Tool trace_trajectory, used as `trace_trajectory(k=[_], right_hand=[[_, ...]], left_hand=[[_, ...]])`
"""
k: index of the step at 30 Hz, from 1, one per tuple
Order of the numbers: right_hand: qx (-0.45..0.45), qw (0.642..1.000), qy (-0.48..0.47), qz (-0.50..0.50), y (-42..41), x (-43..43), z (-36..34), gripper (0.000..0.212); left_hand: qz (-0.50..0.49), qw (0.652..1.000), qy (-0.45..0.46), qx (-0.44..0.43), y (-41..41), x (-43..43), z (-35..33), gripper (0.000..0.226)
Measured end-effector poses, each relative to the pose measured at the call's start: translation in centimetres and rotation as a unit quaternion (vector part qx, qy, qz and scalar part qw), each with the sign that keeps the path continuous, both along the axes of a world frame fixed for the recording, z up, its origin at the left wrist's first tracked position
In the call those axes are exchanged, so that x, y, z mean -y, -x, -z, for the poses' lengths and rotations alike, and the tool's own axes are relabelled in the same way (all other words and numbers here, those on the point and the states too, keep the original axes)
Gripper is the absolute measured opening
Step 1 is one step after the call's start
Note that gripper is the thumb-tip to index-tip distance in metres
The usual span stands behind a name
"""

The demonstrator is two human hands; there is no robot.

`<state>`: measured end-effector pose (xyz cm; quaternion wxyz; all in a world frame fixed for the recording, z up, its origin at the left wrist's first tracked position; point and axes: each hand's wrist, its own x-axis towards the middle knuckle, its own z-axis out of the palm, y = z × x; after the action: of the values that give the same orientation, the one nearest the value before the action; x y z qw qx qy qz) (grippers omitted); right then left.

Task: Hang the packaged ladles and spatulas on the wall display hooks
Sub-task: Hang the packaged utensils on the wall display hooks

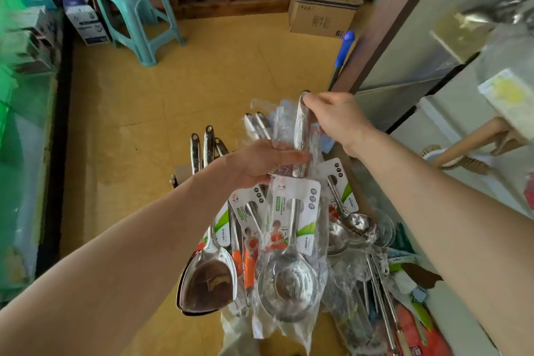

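Note:
My left hand (pixel 261 163) grips a bundle of packaged steel utensils by their handles. In the bundle hang a packaged ladle (pixel 289 274) in clear plastic with a printed card, and a packaged spatula (pixel 209 277) to its left. My right hand (pixel 338 118) pinches the top end of the ladle's handle (pixel 302 124), which points up. More ladles (pixel 354 228) in wrappers lie in a heap below and to the right. No wall display hooks can be made out.
A teal plastic stool (pixel 133 6) and an open cardboard box (pixel 323 6) stand on the yellow floor ahead. A blue-handled pole (pixel 344 52) leans by a brown post. Grey wall panels (pixel 433 46) and a wooden-handled brush (pixel 468 150) are at right. Green-tinted shelves (pixel 23 66) line the left.

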<state>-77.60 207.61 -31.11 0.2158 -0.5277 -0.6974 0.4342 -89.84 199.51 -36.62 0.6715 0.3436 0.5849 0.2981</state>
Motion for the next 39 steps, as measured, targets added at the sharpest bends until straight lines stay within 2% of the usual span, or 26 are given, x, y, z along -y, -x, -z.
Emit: trace_trajectory(k=[3,5,10,14,19,21,22,26,29,34,36,39], right_hand=[[0.021,0.999,-0.004,0.03,-2.4,0.0,-1.8,0.043],[0.036,0.999,-0.001,0.021,-4.2,0.2,-3.0,0.038],[0.068,0.997,0.027,0.01,-9.2,1.9,-6.1,0.029],[0.052,0.997,0.057,0.01,-13.8,5.3,-9.3,0.014],[0.041,0.999,0.024,0.021,-21.1,11.4,-13.0,0.014],[0.047,0.998,-0.005,0.04,-24.1,13.8,-14.1,0.01],[0.055,0.997,-0.02,0.048,-25.6,15.1,-14.7,0.01],[0.079,0.993,-0.054,0.069,-30.8,20.6,-16.5,0.016],[0.09,0.987,-0.084,0.101,-34.4,24.4,-17.7,0.016],[0.071,0.982,-0.095,0.146,-39.8,30.9,-20.1,0.01],[0.072,0.977,-0.113,0.166,-41.8,33.2,-20.7,0.009],[0.093,0.964,-0.137,0.208,-44.3,35.9,-21.3,0.009]], left_hand=[[0.043,0.999,-0.004,-0.032,-1.8,-0.3,-1.5,0.052],[0.073,0.995,-0.015,-0.068,-3.1,-0.2,-2.5,0.047],[0.142,0.978,-0.048,-0.144,-7.3,0.9,-5.6,0.051],[0.182,0.971,-0.047,-0.149,-11.4,2.7,-8.7,0.057],[0.236,0.951,-0.069,-0.189,-17.7,6.2,-11.6,0.035],[0.264,0.929,-0.119,-0.23,-20.6,8.1,-12.7,0.021],[0.282,0.912,-0.149,-0.257,-22.0,9.2,-13.2,0.02],[0.334,0.862,-0.208,-0.32,-27.1,12.8,-14.8,0.039],[0.375,0.831,-0.23,-0.341,-30.9,15.5,-16.1,0.039],[0.422,0.741,-0.285,-0.438,-36.9,20.4,-17.9,0.044],[0.429,0.73,-0.312,-0.431,-39.2,22.2,-18.3,0.037],[0.415,0.756,-0.335,-0.38,-41.9,24.0,-19.4,0.033]])
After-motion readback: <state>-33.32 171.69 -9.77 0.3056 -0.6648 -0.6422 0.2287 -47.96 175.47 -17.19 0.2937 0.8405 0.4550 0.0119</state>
